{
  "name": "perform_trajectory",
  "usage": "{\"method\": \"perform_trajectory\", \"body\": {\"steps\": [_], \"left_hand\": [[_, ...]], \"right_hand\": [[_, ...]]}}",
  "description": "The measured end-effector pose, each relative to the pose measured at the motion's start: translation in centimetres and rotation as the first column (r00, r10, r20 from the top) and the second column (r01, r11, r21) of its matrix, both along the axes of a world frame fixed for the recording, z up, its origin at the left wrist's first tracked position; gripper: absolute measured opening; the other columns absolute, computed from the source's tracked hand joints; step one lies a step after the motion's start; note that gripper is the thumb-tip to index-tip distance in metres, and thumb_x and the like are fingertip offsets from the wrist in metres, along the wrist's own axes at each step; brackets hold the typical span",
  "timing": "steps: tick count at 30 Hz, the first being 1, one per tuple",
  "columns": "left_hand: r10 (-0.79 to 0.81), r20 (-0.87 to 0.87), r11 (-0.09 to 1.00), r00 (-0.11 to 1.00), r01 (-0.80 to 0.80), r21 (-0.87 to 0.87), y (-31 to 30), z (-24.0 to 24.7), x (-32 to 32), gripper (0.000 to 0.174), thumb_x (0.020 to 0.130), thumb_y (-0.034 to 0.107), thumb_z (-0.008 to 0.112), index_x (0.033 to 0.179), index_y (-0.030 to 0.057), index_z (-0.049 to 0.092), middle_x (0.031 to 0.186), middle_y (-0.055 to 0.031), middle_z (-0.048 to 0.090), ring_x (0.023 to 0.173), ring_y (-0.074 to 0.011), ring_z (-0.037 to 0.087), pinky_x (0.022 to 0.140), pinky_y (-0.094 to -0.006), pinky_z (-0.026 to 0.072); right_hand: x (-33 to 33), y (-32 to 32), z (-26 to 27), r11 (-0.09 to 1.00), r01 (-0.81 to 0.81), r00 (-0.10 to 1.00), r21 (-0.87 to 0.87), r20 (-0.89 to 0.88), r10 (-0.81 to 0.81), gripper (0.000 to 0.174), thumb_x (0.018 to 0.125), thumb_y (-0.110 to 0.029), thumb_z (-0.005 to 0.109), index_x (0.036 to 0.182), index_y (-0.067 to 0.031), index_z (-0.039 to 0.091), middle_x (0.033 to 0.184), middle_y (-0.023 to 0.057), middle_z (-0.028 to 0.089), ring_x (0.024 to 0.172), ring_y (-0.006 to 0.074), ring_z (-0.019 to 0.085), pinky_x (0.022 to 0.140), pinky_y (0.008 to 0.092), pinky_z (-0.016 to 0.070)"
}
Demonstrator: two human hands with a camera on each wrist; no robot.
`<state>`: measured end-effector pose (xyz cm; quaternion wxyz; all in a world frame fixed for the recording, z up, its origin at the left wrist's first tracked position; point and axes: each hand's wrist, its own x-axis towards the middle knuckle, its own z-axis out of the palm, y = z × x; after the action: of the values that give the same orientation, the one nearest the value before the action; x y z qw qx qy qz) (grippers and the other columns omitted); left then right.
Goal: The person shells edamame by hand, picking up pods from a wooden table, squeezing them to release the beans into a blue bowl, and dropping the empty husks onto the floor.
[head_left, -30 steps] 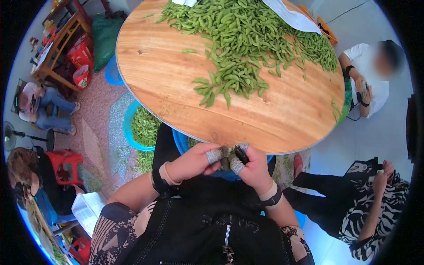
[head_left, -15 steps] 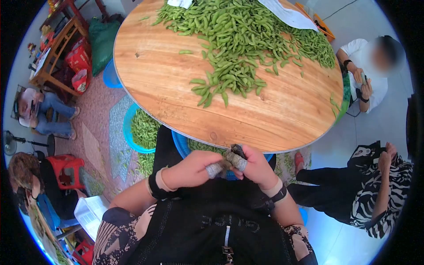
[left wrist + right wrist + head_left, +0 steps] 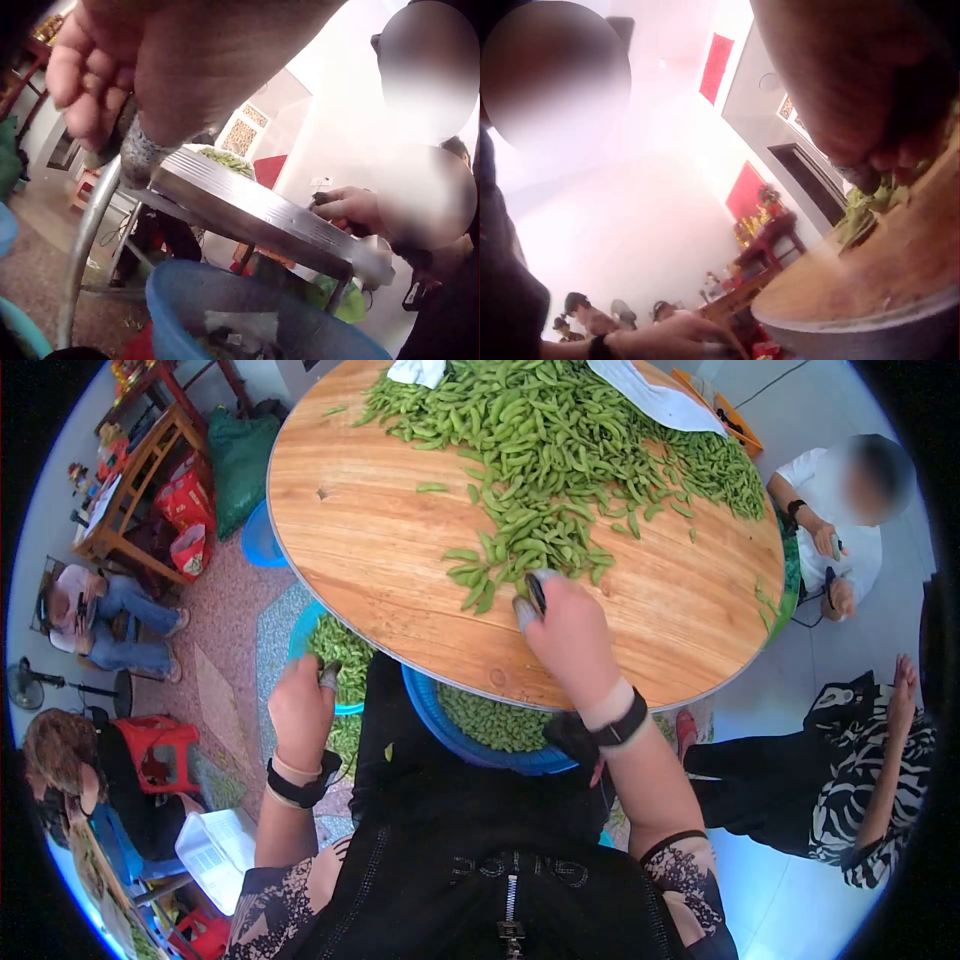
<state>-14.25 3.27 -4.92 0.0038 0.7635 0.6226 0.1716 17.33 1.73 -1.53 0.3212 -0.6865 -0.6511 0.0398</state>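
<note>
Green pods (image 3: 530, 525) heaped on round wooden table (image 3: 380, 560), nearest ones at R hand's (image 3: 572, 635) fingertips. Prob. light, bendy, bit slick; pinch mid-pod. R fingers bent, L hand (image 3: 303, 705) curled, by teal basin (image 3: 303, 628); can't tell from here if either's got a pod. Blue basin (image 3: 420, 705) below table edge.

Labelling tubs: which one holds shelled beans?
Blue tub, partly under the table: shelled beans inside. Teal tub has pods; far blue basin shows neither.
</note>
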Motion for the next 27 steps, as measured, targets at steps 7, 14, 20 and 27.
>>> {"method": "perform_trajectory", "body": {"steps": [7, 14, 20, 27], "left_hand": [[-0.287, 0.654, 0.889, 0.7, 0.449, -0.092, -2.0, 4.6, 6.9, 0.011, 0.083, 0.009, 0.063, 0.092, 0.0019, 0.065, 0.08, -0.0169, 0.063, 0.069, -0.0286, 0.062, 0.063, -0.0339, 0.049], [0.32, 0.866, 0.24, 0.384, 0.851, -0.466, -2.6, 3.7, 12.3, 0.018, 0.093, 0.015, 0.052, 0.102, 0.0019, 0.06, 0.081, 0.0005, 0.062, 0.061, -0.0053, 0.052, 0.056, -0.0208, 0.0433], [-0.04, 0.934, 0.492, 0.355, 0.82, -0.291, -3.2, 3.9, 13.1, 0.014, 0.091, 0.009, 0.051, 0.1, 0.003, 0.06, 0.081, 0.001, 0.062, 0.065, -0.0071, 0.052, 0.058, -0.0223, 0.0431], [-0.476, 0.699, 0.661, 0.534, 0.741, -0.117, -3.8, 4.4, 13.2, 0.011, 0.078, 0.0, 0.053, 0.088, 0.0018, 0.059, 0.079, -0.0206, 0.059, 0.074, -0.0369, 0.058, 0.064, -0.036, 0.047]], "right_hand": [[-1.3, -1.6, 1.9, 0.977, -0.036, 0.998, -0.212, -0.066, 0.023, 0.015, 0.079, -0.012, 0.061, 0.089, -0.0013, 0.058, 0.076, 0.0133, 0.062, 0.067, 0.0295, 0.061, 0.06, 0.0412, 0.0492], [-1.5, -7.1, 2.1, 0.867, -0.336, 0.388, -0.369, -0.893, -0.229, 0.02, 0.086, -0.011, 0.061, 0.102, 0.0001, 0.06, 0.082, -0.0001, 0.061, 0.069, 0.012, 0.055, 0.062, 0.0314, 0.0487], [-1.1, -10.0, 2.3, 0.956, -0.237, 0.771, -0.173, -0.633, 0.077, 0.035, 0.086, -0.007, 0.055, 0.12, 0.0025, 0.052, 0.099, 0.0159, 0.065, 0.093, 0.0259, 0.064, 0.082, 0.0333, 0.0489], [-0.8, -10.3, 2.0, 0.903, -0.389, 0.718, -0.185, -0.675, 0.171, 0.04, 0.089, -0.003, 0.047, 0.129, -0.0052, 0.049, 0.081, 0.001, 0.062, 0.062, 0.0093, 0.055, 0.059, 0.0217, 0.0443]]}}
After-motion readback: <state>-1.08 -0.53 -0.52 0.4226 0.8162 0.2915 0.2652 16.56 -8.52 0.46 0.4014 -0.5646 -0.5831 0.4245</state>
